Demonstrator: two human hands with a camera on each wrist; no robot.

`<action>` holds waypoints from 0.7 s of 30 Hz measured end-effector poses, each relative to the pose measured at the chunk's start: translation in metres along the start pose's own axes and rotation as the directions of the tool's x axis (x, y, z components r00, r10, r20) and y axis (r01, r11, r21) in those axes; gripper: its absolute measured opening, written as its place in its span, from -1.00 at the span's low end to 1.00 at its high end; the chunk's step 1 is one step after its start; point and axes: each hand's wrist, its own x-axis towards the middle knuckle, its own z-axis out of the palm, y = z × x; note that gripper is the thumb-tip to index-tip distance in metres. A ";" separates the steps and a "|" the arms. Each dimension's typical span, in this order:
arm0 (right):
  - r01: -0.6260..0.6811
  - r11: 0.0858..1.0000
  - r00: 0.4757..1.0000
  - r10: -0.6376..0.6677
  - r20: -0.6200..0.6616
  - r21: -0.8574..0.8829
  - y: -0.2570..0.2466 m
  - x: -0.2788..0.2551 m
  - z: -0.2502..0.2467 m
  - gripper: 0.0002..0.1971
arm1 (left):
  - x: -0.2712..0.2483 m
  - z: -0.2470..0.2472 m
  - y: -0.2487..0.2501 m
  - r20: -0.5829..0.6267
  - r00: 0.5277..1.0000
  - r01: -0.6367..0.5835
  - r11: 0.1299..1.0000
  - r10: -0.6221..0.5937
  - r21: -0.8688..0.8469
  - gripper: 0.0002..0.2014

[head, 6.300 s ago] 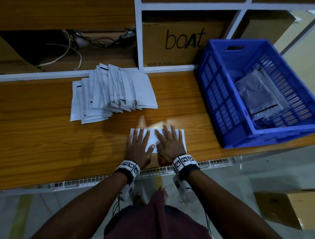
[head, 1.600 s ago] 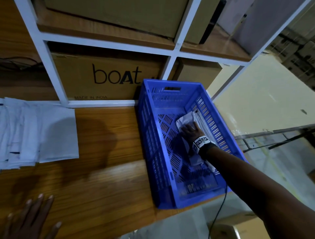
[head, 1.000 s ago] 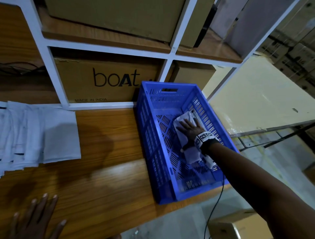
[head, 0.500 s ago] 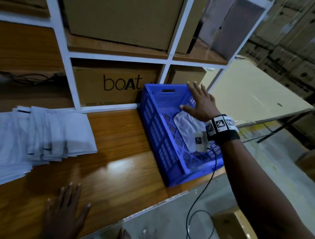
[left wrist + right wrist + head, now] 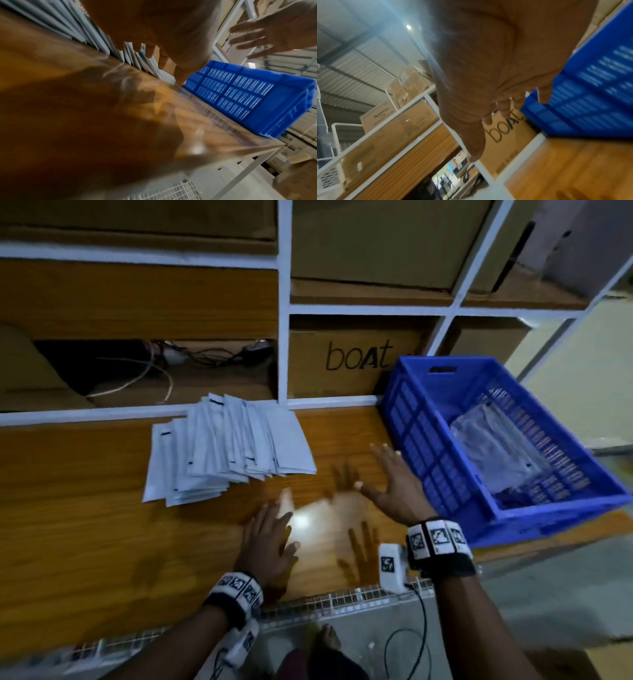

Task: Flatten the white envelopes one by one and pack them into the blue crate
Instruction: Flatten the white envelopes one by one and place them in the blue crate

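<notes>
Left of the blue crate (image 5: 442,460), fanned white envelopes (image 5: 229,446) run lengthwise toward the shelf; both hands' fingers (image 5: 380,455) spread, empty.

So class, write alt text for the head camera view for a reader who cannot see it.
Two open hands, the left hand and the right hand, reach over a wooden table holding nothing. A fanned pile of white envelopes lies beyond the left hand, and a blue crate at the right holds packed envelopes. A cardboard box marked "boAt" sits on the shelf behind.
</notes>
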 end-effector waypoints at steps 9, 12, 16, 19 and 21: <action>-0.032 0.984 0.971 -0.011 0.237 0.175 -0.048 0.035 0.110 -0.31 | 0.069 -0.099 -0.005 -0.253 0.962 -0.088 0.993 0.105 0.077 -0.42; -0.003 0.993 0.981 -0.020 0.191 0.121 -0.067 0.066 0.123 -0.23 | 0.103 -0.122 -0.012 -0.258 0.957 -0.106 0.987 0.135 0.124 -0.39; -0.023 0.998 0.986 0.013 0.169 0.059 -0.084 0.114 0.132 -0.23 | 0.144 -0.144 -0.020 -0.200 0.973 -0.071 0.977 0.112 0.201 -0.35; -0.036 0.999 0.975 0.037 0.219 -0.005 -0.095 0.150 0.141 -0.25 | 0.171 -0.154 -0.023 -0.143 0.985 -0.058 0.973 0.092 0.223 -0.27; -0.020 1.000 0.972 0.024 0.234 -0.021 -0.098 0.168 0.151 -0.27 | 0.188 -0.157 -0.026 -0.108 0.988 -0.078 0.963 0.109 0.256 -0.25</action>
